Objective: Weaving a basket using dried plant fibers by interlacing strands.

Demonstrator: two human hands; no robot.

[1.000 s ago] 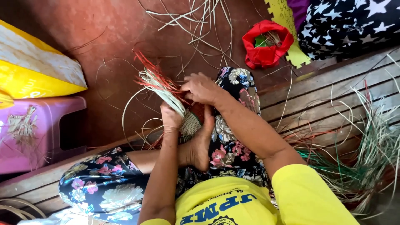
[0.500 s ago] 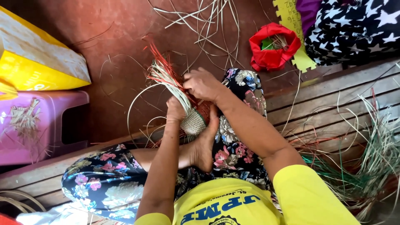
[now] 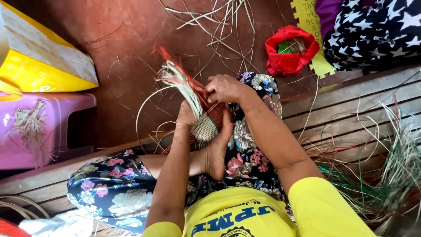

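Yellow bag point(image 3: 39, 70) shifted; fingers point(image 3: 215, 87) pinch strands point(image 3: 184, 83).

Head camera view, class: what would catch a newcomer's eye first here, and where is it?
At the centre, the left hand and right hand work a small woven piece with pale and red strips fanning upward, braced against a bare foot. A red pouch lies on the floor at upper right; a pink stool stands at left.

Red bag point(image 3: 290, 50), pink stool point(image 3: 41, 131)

yellow-and-tan bag point(image 3: 41, 61) | top left, above pink stool point(image 3: 44, 127) || red pouch point(image 3: 289, 50) | top right, open
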